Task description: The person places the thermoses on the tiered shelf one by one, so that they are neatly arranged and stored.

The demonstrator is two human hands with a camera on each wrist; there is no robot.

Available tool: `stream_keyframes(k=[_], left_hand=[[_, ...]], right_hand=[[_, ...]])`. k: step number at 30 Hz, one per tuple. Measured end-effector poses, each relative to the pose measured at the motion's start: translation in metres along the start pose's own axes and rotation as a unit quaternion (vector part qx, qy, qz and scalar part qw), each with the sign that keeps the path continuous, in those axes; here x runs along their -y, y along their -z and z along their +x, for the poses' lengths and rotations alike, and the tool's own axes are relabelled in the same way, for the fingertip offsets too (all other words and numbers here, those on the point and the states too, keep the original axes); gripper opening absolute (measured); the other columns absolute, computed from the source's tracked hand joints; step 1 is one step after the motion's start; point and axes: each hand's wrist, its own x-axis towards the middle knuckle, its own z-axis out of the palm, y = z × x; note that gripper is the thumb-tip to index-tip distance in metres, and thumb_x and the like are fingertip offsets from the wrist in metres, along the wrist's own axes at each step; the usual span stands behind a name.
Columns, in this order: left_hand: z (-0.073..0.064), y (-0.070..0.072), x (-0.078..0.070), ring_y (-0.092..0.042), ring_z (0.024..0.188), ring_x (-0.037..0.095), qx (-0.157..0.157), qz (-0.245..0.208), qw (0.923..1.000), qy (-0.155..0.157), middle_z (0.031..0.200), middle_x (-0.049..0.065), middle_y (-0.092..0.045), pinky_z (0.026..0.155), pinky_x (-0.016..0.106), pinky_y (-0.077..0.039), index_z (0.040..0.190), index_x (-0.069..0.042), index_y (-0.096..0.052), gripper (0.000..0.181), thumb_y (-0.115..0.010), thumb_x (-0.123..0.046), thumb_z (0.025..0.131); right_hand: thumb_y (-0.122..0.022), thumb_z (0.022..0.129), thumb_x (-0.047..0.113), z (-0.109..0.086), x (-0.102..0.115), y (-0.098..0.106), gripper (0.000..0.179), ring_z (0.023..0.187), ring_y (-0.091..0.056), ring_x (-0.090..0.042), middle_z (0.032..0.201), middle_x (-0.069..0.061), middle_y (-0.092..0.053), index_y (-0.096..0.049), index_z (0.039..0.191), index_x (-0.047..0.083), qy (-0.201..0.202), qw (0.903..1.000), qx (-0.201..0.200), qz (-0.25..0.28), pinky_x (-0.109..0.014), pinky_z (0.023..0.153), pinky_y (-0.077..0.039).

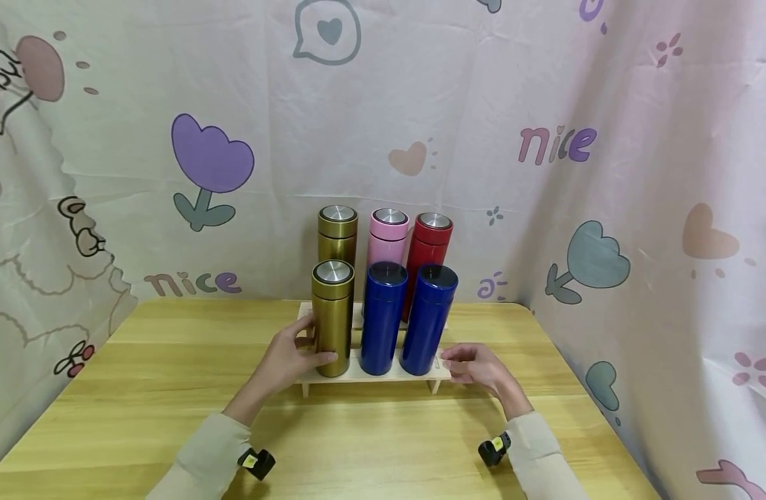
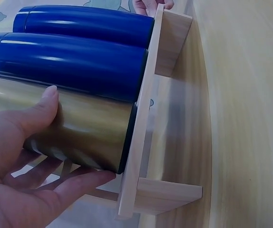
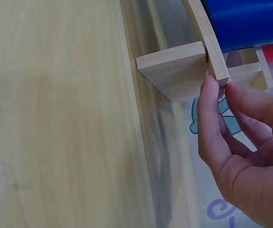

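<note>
A gold thermos flask (image 1: pixel 332 319) stands upright at the left end of the front shelf of a small wooden rack (image 1: pixel 383 377). My left hand (image 1: pixel 289 355) holds its lower part, thumb across the front and fingers around the far left side. To the right of it on the same shelf are two dark blue flasks, one in the middle (image 1: pixel 383 319) and one at the right end (image 1: pixel 429 321). At the rack's right end, my right hand (image 3: pixel 250 137) pinches the shelf board (image 3: pixel 215 57) between thumb and fingertips.
Behind, on the rack's back shelf, stand a second gold flask (image 1: pixel 337 239), a pink flask (image 1: pixel 387 239) and a red flask (image 1: pixel 430 243), partly hidden by the front row. The rack is on a wooden table (image 1: pixel 383 444), with a printed cloth (image 1: pixel 458 104) hanging behind.
</note>
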Motion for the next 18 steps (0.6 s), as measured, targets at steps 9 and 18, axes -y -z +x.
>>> stream_keyframes(k=[9, 18], left_hand=[[0.0, -0.0003, -0.0012, -0.063, 0.125, 0.046, 0.004, -0.006, 0.9998, 0.017, 0.152, 0.024, -0.05, 0.099, 0.048, -0.06, 0.156, -0.007, -0.042, 0.089, -0.088, -0.028, 0.083], [-0.0011, -0.0007, 0.0002, -0.065, 0.123, 0.045, 0.005, 0.0, 1.0, 0.007, 0.148, 0.024, -0.053, 0.095, 0.047, -0.062, 0.155, -0.008, -0.042, 0.086, -0.087, -0.027, 0.084]], right_hand=[[-0.068, 0.098, 0.007, 0.0001, 0.0014, 0.0006, 0.032, 0.08, -0.067, -0.014, 0.098, -0.005, -0.067, -0.064, 0.124, -0.01, 0.0, 1.0, 0.006, -0.001, -0.031, 0.078, -0.065], [-0.069, 0.097, 0.005, 0.0016, 0.0029, 0.0011, 0.029, 0.077, -0.067, -0.013, 0.093, -0.003, -0.068, -0.065, 0.122, -0.01, -0.002, 1.0, 0.004, -0.001, -0.029, 0.074, -0.065]])
